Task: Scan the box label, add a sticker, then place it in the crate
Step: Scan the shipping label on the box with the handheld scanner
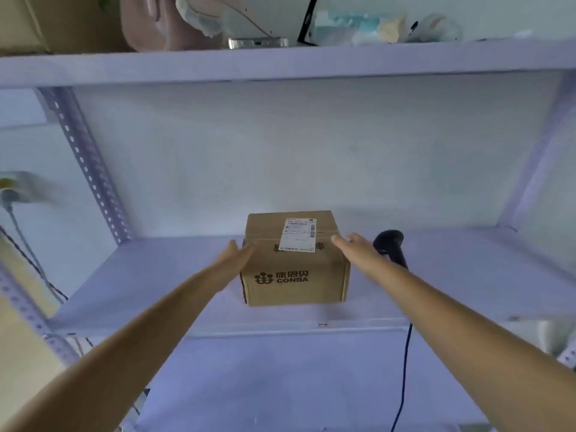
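Note:
A small brown cardboard box (294,275) printed "CONBA" stands on the middle shelf (156,285). A white shipping label (297,234) is stuck on its top, toward the right. My left hand (235,255) is flat against the box's upper left edge, fingers extended. At the box's upper right corner my right hand (353,247) is stretched out with fingers apart. Neither hand has closed around the box. A black barcode scanner (391,246) lies on the shelf just right of the box, partly behind my right hand, its cable (405,369) hanging over the shelf edge.
The metal rack has perforated uprights (87,163) at the left and right. The top shelf (280,62) holds a phone (258,42), bags and a cardboard carton. A wall socket with a plug (12,190) is at the left. Another shelf surface lies below.

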A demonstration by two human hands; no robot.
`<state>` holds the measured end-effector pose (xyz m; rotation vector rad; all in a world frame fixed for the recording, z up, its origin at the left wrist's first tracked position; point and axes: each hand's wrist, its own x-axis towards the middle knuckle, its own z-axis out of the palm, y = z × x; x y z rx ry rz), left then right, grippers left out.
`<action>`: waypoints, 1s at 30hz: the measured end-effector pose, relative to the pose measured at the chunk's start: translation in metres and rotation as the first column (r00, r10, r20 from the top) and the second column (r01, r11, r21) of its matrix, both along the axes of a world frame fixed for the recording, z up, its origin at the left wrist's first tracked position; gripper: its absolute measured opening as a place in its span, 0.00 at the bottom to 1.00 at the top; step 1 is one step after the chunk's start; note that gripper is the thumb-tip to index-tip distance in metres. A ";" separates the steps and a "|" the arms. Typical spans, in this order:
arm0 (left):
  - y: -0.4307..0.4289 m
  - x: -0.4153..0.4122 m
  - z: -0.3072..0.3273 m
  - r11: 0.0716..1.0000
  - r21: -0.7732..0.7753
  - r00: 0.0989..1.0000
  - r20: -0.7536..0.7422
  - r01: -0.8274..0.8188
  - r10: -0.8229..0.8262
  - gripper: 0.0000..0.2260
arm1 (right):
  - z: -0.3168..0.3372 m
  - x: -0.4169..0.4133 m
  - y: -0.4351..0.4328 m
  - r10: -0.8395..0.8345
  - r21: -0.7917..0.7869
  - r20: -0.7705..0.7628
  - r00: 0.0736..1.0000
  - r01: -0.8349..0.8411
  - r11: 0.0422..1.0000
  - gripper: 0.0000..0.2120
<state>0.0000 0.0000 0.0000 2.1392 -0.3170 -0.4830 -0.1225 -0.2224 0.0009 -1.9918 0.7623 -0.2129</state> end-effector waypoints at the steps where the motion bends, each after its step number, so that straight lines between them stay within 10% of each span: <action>1: 0.007 0.003 -0.007 0.999 -0.039 0.998 -0.057 0.000 -0.002 0.33 | -0.006 0.000 0.001 0.004 0.044 0.027 1.000 -0.005 0.999 0.12; 14: 0.009 0.025 -0.062 0.867 -0.490 0.911 -0.391 -0.088 -0.129 0.17 | -0.048 0.005 -0.003 -0.081 0.383 0.200 0.976 -0.002 0.924 0.15; 25: 0.022 0.028 -0.080 0.838 -0.545 0.941 -0.302 -0.039 -0.152 0.37 | -0.050 -0.010 0.000 -0.023 0.388 0.295 0.955 -0.097 0.916 0.13; 30: 0.023 0.027 -0.088 0.831 -0.555 0.957 -0.257 -0.031 -0.137 0.37 | -0.040 -0.013 -0.064 -0.399 -0.016 0.430 0.810 0.449 0.893 0.07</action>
